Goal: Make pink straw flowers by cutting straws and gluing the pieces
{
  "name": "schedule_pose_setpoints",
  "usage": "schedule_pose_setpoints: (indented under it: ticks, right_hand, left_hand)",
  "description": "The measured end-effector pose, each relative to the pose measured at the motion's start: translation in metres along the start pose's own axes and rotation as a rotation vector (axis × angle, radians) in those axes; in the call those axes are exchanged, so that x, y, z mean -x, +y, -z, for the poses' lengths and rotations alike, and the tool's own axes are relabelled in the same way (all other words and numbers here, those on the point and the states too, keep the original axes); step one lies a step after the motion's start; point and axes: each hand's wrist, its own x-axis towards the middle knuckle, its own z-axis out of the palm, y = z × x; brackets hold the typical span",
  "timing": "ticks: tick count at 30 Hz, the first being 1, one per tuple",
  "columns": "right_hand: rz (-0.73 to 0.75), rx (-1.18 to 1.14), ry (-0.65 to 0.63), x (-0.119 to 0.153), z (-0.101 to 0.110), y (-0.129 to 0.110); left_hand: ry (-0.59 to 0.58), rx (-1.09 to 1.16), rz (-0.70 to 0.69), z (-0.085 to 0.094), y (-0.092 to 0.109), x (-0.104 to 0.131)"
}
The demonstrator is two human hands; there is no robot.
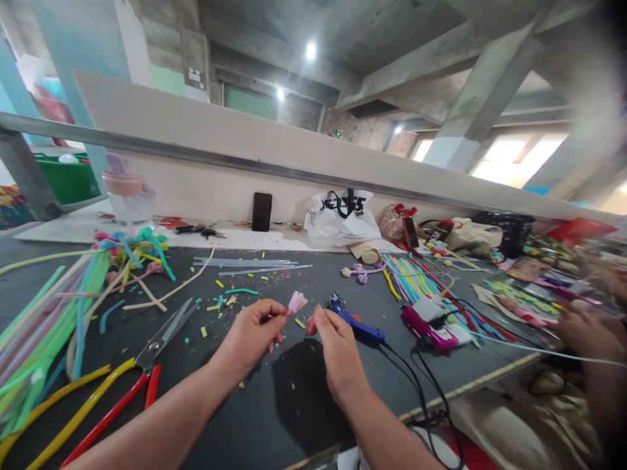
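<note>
My left hand (259, 324) is closed in a pinch on a small pale pink flower-like piece of fuzzy stems (296, 301). A short gap to its right, my right hand (335, 339) has its thumb and fingers pressed together; whether anything is between them is hidden. Just beyond the right hand lies a blue glue gun (365, 330), its black cord running down to the right. Scissors (155, 346) with open blades lie left of my left hand. Small yellow and teal cut-offs (225, 301) are scattered ahead of that hand.
Bundles of coloured fuzzy stems (93, 307) fill the left side; more stems (399, 274) lie right. Clear sticks (245, 262), a phone (262, 212), a bottle (128, 196) and a white bag (340, 219) sit further back. A purple glue gun (431, 329) and another person's hand (585, 329) are at right.
</note>
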Motion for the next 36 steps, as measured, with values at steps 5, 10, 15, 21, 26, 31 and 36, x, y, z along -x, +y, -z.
schedule_pose_setpoints:
  ticks: [5, 10, 15, 21, 26, 31, 36]
  right_hand:
    - [0.026, -0.022, -0.079, 0.002, -0.003, 0.003]
    - [-0.005, -0.139, -0.144, 0.005, -0.008, 0.002]
    - [-0.015, -0.181, -0.143, 0.005, -0.01, 0.001]
    - [-0.01, -0.162, -0.074, 0.004, -0.011, 0.004]
    - [0.032, -0.094, -0.085, 0.005, -0.009, 0.002]
    - [0.078, 0.014, -0.087, 0.007, -0.009, -0.006]
    - [0.057, -0.03, -0.111, 0.009, -0.011, -0.006]
  left_hand:
    - [0.021, -0.019, -0.034, -0.001, -0.001, -0.001]
    - [0.027, -0.093, -0.12, 0.0, -0.002, 0.001]
    - [0.022, -0.158, -0.218, -0.001, -0.002, 0.003]
    - [-0.056, -0.072, -0.16, -0.001, 0.002, 0.006]
    - [-0.045, 0.018, -0.174, -0.002, 0.007, 0.008]
    - [0.01, -0.03, -0.263, -0.002, 0.005, 0.009]
    - [0.035, -0.097, -0.286, 0.0, 0.002, 0.008]
